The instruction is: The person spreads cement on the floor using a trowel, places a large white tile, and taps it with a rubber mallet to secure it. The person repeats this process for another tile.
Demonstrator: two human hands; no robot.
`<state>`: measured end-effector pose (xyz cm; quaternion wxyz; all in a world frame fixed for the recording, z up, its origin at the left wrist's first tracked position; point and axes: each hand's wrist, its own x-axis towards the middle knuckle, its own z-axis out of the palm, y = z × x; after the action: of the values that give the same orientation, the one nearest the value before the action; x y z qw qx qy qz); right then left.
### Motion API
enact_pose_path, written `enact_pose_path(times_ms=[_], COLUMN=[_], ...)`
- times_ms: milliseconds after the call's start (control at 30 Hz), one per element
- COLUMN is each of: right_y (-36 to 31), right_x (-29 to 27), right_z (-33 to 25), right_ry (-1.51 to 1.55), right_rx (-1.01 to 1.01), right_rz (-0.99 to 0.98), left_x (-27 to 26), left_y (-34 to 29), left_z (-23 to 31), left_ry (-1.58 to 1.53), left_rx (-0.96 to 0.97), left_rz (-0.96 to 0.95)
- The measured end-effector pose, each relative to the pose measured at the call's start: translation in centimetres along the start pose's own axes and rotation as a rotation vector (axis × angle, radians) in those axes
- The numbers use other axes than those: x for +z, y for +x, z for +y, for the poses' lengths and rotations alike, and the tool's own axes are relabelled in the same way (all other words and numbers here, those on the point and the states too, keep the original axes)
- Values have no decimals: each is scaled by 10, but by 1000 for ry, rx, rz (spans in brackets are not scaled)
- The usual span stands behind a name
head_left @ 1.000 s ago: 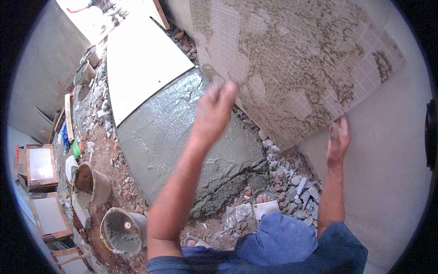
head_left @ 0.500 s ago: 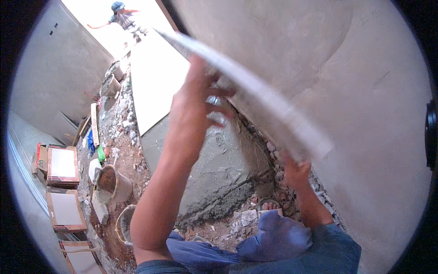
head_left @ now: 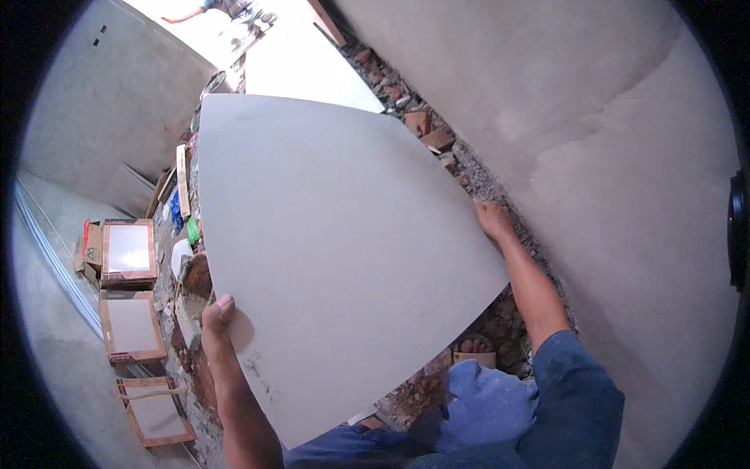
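A large pale grey floor tile (head_left: pixel 336 242) lies face up in front of me, held level over the mortar bed, which it hides. My left hand (head_left: pixel 217 316) grips its near left edge, thumb on top. My right hand (head_left: pixel 494 220) holds the tile's right edge beside the rubble strip along the wall. My knees in blue trousers (head_left: pixel 480 406) are below the tile's near corner.
A plastered wall (head_left: pixel 609 156) rises on the right, with broken bricks (head_left: pixel 426 129) at its foot. A laid white tile (head_left: pixel 312 74) lies beyond. Open boxes of tiles (head_left: pixel 129 250) sit on the left, beside buckets partly hidden. Another person (head_left: pixel 226 9) works far off.
The tile, earlier leaning mortar-side out, then tipped on edge, now lies flat face up over the mortar bed. My left hand moved from its top to its near left edge.
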<state>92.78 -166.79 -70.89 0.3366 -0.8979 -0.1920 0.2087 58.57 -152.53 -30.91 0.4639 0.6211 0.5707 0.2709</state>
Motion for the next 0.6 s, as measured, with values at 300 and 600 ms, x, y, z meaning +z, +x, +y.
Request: enact_pose_path(times_ms=[300, 600], right_y=[47, 35], right_x=[9, 22], right_z=[-23, -11], right_ry=[-177, 7], right_rx=[281, 246], right_rz=[-165, -56], left_x=[-3, -65], left_y=[-15, 13], left_z=[-9, -115], left_ry=[322, 315], left_rx=[200, -63], left_rz=[374, 128])
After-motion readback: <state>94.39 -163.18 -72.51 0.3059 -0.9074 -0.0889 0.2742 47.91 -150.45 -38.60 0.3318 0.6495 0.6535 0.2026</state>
